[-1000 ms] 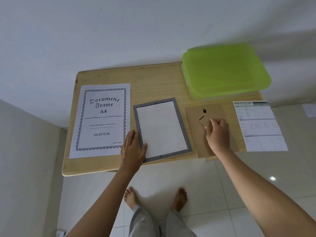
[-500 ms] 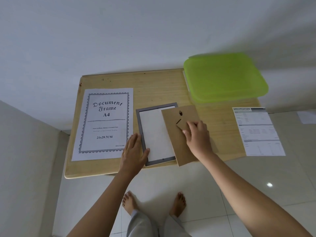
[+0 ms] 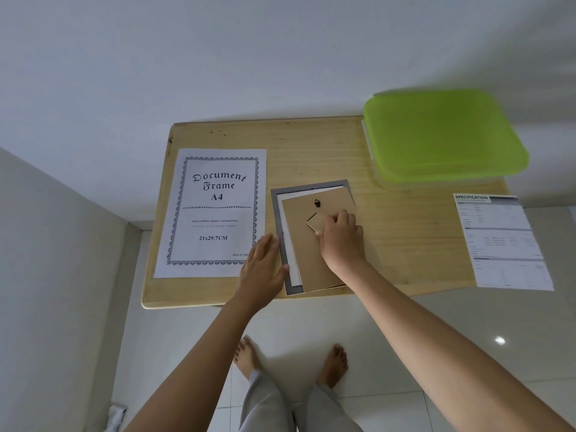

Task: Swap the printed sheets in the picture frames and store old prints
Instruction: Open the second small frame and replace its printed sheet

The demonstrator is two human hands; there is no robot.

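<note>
A grey picture frame (image 3: 276, 210) lies face down near the front edge of the pale wooden desk (image 3: 405, 244), between a sheet printed "Document Frame A4" (image 3: 212, 213) on its left and a "SPECIFICATION" sheet (image 3: 501, 241) well apart at the desk's right end. A brown backing board (image 3: 307, 260) lies askew over the frame, not seated in it, so that a strip of the white sheet (image 3: 288, 244) inside shows along the left side. The board bears a small dark hanger near its top and a stand flap (image 3: 315, 222) lifted a little from its surface. The frame's right side is hidden under the board and the right hand (image 3: 341, 238). The small print on both loose sheets is too fine to read, and how much of the specification sheet the desk carries is hard to tell. A box with a green lid (image 3: 442, 135) stands at the far right corner. The left hand (image 3: 263, 266) lies flat with straight fingers beside the frame's left edge, its thumb touching the lower border. The right hand's fingers are curled, pinching the flap of the backing board.
</note>
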